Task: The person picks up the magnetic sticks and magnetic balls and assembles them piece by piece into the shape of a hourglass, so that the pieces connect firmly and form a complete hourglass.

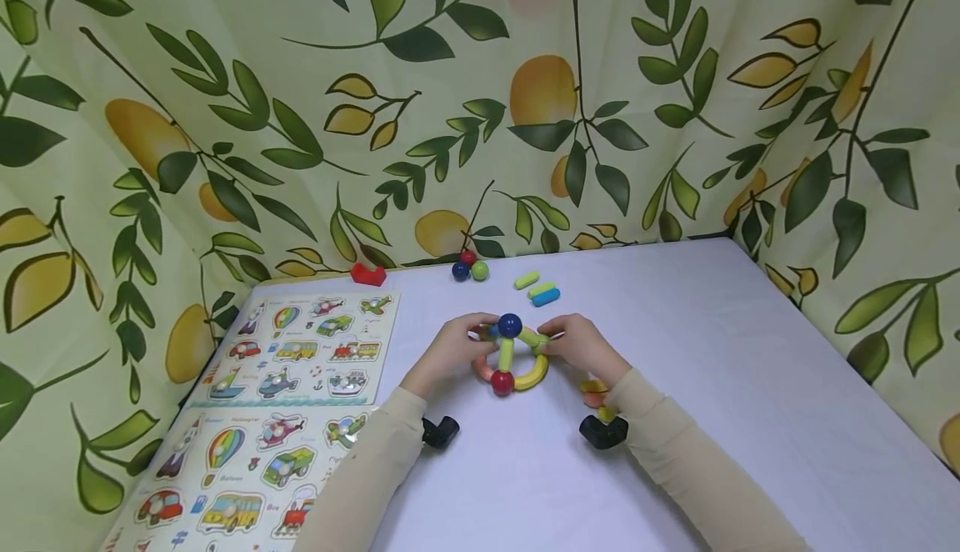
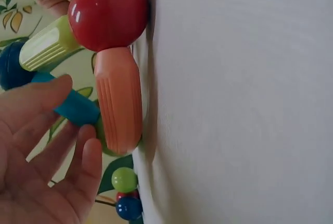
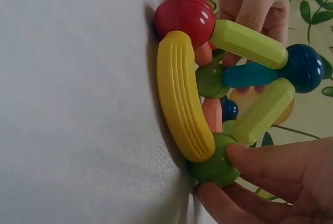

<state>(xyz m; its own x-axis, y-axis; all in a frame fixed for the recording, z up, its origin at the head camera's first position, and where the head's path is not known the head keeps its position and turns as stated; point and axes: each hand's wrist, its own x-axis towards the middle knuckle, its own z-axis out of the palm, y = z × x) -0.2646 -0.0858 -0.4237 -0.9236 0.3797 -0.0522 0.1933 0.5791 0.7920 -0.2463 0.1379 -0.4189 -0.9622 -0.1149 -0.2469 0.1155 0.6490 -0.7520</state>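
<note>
A pyramid-like frame of toy building rods and balls stands on the white table. Its base joins a red ball [image 3: 183,20], a yellow curved rod [image 3: 182,96], an orange curved rod [image 2: 118,99] and green balls. Light green rods [image 3: 251,42] and a blue rod [image 2: 78,107] lean up to a dark blue ball [image 1: 510,325] at the top. My left hand [image 1: 456,350] pinches the blue rod between thumb and fingers. On the opposite side, my right hand [image 1: 583,347] grips a green ball [image 3: 216,161] at a base corner, thumb above and fingers below.
Loose red, blue and green balls [image 1: 480,270] sit at the back. Near them lie light green rods [image 1: 527,280] and a blue rod [image 1: 546,297]. Yellow and orange pieces [image 1: 594,399] lie by my right wrist. Vehicle puzzle boards [image 1: 386,318] cover the left, with a red piece [image 1: 368,274] behind.
</note>
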